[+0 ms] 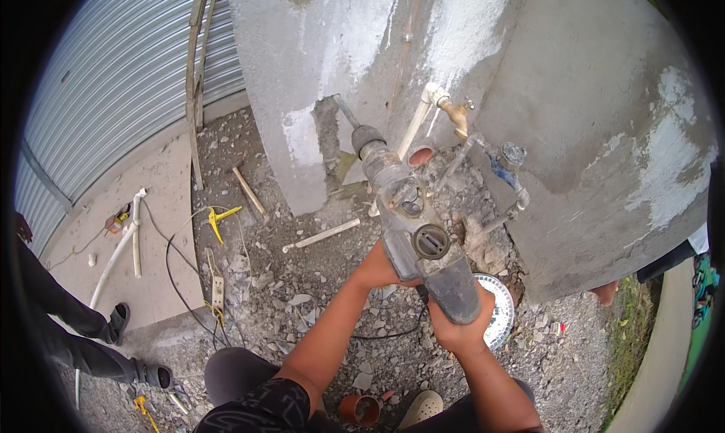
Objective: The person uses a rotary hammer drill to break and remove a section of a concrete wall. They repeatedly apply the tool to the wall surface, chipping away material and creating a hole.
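Observation:
A dusty grey demolition hammer [408,206] points up and left, away from me. Its steel chisel bit [347,111] meets the upper end of a rough groove [328,134] cut into the concrete wall [276,93]. Beneath the tool's body my left hand [377,268] is closed on its side, fingers partly hidden. At the rear end my right hand [467,326] wraps round the handle. A black cord [389,335] runs from below the tool across the rubble.
Right of the bit stand a brass tap [455,115] on white pipe and a water meter [512,155]. On the ground lie a hammer [249,193], a yellow tool [220,220], a power strip [218,291] and a white plate [500,312]. Someone's legs [83,320] are at left.

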### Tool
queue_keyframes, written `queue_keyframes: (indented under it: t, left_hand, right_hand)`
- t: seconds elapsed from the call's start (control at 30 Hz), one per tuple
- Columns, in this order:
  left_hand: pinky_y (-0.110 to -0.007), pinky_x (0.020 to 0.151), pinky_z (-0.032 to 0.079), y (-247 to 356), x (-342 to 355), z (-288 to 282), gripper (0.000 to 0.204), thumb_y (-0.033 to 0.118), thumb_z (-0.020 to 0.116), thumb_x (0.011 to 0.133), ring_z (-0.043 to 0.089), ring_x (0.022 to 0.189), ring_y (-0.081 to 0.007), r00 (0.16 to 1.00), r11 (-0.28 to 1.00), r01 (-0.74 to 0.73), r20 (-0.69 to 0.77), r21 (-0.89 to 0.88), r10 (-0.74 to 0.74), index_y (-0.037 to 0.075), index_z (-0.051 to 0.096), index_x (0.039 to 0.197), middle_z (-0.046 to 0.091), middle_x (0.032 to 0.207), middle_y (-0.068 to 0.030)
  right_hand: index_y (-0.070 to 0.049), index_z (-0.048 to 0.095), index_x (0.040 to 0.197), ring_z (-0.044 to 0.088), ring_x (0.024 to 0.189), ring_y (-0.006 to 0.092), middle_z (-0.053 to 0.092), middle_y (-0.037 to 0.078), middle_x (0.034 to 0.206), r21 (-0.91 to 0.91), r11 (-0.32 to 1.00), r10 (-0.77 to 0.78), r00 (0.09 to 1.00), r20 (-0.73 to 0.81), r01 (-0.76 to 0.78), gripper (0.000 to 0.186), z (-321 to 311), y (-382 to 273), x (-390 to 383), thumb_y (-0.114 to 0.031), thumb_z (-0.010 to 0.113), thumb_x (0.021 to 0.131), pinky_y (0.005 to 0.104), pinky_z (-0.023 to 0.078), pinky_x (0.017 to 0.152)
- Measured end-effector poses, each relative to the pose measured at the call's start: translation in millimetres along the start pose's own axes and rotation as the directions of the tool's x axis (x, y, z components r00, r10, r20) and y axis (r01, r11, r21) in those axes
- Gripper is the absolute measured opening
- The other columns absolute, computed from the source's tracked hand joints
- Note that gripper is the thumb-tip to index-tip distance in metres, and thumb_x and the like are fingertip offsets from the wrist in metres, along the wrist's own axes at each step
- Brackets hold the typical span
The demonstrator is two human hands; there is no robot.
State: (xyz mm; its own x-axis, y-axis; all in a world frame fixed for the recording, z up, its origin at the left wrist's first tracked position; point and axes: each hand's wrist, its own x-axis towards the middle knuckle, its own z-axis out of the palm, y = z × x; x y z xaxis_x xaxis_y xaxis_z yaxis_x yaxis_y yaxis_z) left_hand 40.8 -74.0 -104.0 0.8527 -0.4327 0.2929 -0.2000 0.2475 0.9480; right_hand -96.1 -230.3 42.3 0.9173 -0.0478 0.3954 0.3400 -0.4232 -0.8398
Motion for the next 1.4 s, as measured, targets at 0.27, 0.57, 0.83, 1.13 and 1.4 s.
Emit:
queue_keyframes:
  t: [0.27, 0.57, 0.83, 1.13, 1.4]
  left_hand:
    - [-0.043, 0.115, 0.045, -10.2, 0.6, -6.9, 0.120, 0.025, 0.107, 0.048, 0.060, 0.133, -0.0233, 1.000, 0.998, -0.003, 0.018, 0.058, 0.002, 0.005, 0.050, 0.152, 0.064, 0.143, -0.0083]
    - [-0.044, 0.117, 0.042, -17.4, 1.9, -12.5, 0.123, 0.036, 0.108, 0.053, 0.055, 0.138, -0.0241, 1.000, 0.998, -0.028, 0.006, -0.062, 0.028, 0.003, 0.045, 0.154, 0.059, 0.150, -0.0107]
    - [-0.043, 0.116, 0.042, -19.7, -1.0, -13.3, 0.118, 0.034, 0.106, 0.057, 0.055, 0.137, -0.0235, 0.999, 0.997, -0.032, 0.019, -0.063, 0.033, 0.003, 0.045, 0.154, 0.058, 0.149, -0.0101]
    - [-0.042, 0.116, 0.042, -8.2, 22.6, 10.4, 0.112, 0.032, 0.103, 0.062, 0.055, 0.136, -0.0227, 0.992, 0.981, -0.130, -0.013, -0.143, 0.129, 0.003, 0.045, 0.153, 0.058, 0.148, -0.0094]
    - [-0.042, 0.115, 0.043, 19.6, 59.6, 40.7, 0.107, 0.031, 0.101, 0.067, 0.055, 0.136, -0.0221, 0.967, 0.922, -0.255, -0.098, -0.292, 0.236, 0.003, 0.045, 0.153, 0.057, 0.148, -0.0088]
  right_hand:
    - [0.002, 0.071, 0.106, 0.078, 0.080, 0.0197, 0.076, 0.013, 0.089, 0.010, 1.000, -0.021, 1.000, 0.000, 0.021, 0.035, 5.1, -13.2, 1.4, -0.009, 0.083, 0.075, 0.0320, 0.059, 0.073]
    - [0.003, 0.072, 0.110, 0.074, 0.084, 0.0129, 0.078, 0.009, 0.092, 0.015, 1.000, -0.017, 1.000, 0.019, 0.016, 0.036, 8.9, -41.5, 15.0, -0.006, 0.079, 0.076, 0.0284, 0.056, 0.077]
    - [0.003, 0.072, 0.109, 0.077, 0.083, 0.0170, 0.078, 0.012, 0.090, -0.127, 0.990, -0.053, 0.998, 0.045, 0.058, 0.037, 21.7, -77.0, 17.7, -0.007, 0.081, 0.075, 0.0299, 0.057, 0.076]
    - [0.005, 0.072, 0.107, 0.077, 0.085, 0.0177, 0.078, 0.014, 0.089, -0.224, 0.972, -0.063, 0.998, 0.031, 0.069, 0.033, 17.9, -106.6, 41.3, -0.005, 0.079, 0.077, 0.0310, 0.057, 0.076]
    - [0.006, 0.071, 0.107, 0.078, 0.086, 0.0216, 0.077, 0.017, 0.088, -0.360, 0.919, -0.117, 0.983, 0.144, 0.162, 0.033, 13.2, -147.8, 70.1, -0.005, 0.080, 0.077, 0.0332, 0.057, 0.076]
